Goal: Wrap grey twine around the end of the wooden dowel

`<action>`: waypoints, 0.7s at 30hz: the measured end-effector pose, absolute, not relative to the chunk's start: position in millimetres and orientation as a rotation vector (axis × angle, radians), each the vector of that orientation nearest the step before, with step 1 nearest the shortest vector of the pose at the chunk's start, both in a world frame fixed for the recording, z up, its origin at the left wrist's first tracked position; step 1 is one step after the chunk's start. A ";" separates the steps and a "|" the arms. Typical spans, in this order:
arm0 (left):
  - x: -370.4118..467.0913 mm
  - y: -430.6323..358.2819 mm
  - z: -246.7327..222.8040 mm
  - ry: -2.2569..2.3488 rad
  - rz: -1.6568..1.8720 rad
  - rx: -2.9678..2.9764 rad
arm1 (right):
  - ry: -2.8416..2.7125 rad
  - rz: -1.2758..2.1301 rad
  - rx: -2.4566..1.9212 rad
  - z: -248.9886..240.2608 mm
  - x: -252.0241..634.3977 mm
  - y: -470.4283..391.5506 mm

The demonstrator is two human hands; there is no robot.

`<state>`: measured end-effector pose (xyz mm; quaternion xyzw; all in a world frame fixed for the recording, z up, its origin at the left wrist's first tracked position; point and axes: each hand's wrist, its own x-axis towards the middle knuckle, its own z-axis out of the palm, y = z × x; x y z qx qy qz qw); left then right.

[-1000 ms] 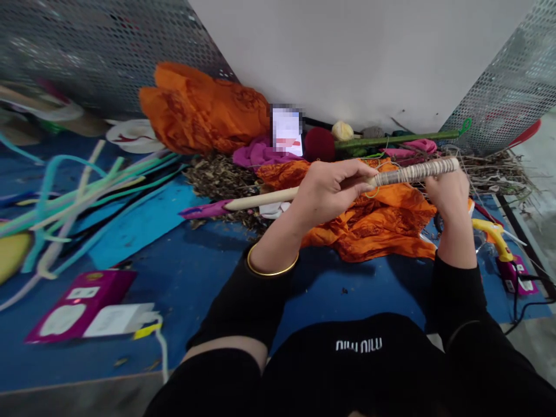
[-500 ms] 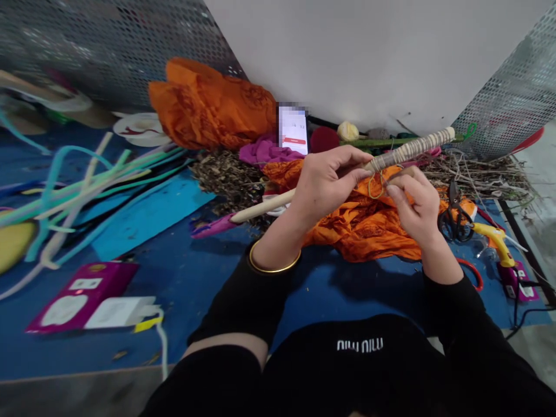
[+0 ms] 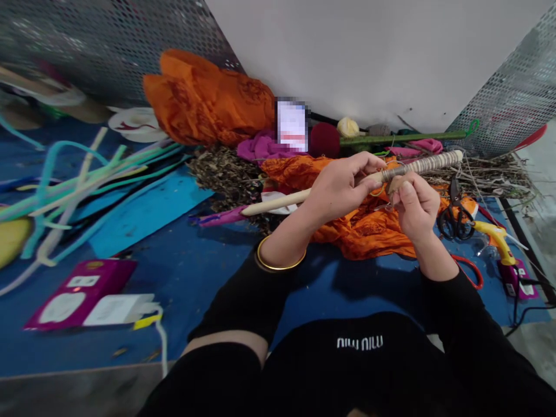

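My left hand (image 3: 343, 184) is closed round a pale wooden stick (image 3: 278, 202), which slants up to the right. Brown and cream thread (image 3: 428, 164) is wound in bands round the stick's right end. My right hand (image 3: 414, 202) is pinched just below the wound part, its fingertips on thin string whose run is partly hidden. A bit of yellow-green string shows between the two hands. Under the stick lies a crumpled orange cloth (image 3: 360, 229). The stick's lower left end rests by a strip of purple cloth (image 3: 221, 217).
Black scissors (image 3: 455, 217) and a yellow glue gun (image 3: 495, 237) lie at the right. A bundled orange cloth (image 3: 208, 98), a phone (image 3: 292, 124) and dry twigs (image 3: 495, 174) line the back. Pastel flexible rods (image 3: 65, 202) and a purple power strip (image 3: 82, 292) are at the left.
The stick's wound end has dipped and shifted slightly right. My left hand has moved a little right along with it, and my right hand has turned, fingers still pinched.
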<state>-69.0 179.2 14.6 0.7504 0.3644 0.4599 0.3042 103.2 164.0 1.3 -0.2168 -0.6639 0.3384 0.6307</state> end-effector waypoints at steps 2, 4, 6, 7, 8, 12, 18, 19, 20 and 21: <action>-71.2 179.0 15.9 0.958 1.159 2.049 | -1.530 0.766 -0.550 2.4 104.5 164.3; -73.1 178.8 16.9 0.975 1.118 2.149 | -1.542 0.758 -0.593 2.9 105.5 164.5; -74.0 178.6 16.8 1.050 1.088 2.267 | -1.543 0.755 -0.621 3.1 105.9 164.4; -74.0 178.6 16.5 1.106 1.065 2.325 | -1.540 0.758 -0.630 3.1 105.9 164.3; -73.8 178.7 16.0 1.170 1.033 2.382 | -1.537 0.762 -0.635 2.9 105.6 164.2; -71.1 179.8 13.4 1.414 0.888 2.562 | -1.514 0.776 -0.641 1.2 102.2 163.1; -63.7 181.3 8.5 1.590 0.893 2.691 | -1.436 0.710 -0.595 -4.6 95.6 160.5; -62.2 180.8 7.8 1.619 0.888 2.701 | -1.444 0.677 -0.589 -5.3 94.9 159.9; -60.6 180.2 7.3 1.644 0.877 2.710 | -1.455 0.639 -0.591 -5.8 94.2 159.1; -59.1 179.4 6.8 1.663 0.864 2.716 | -1.469 0.599 -0.600 -5.9 93.7 158.1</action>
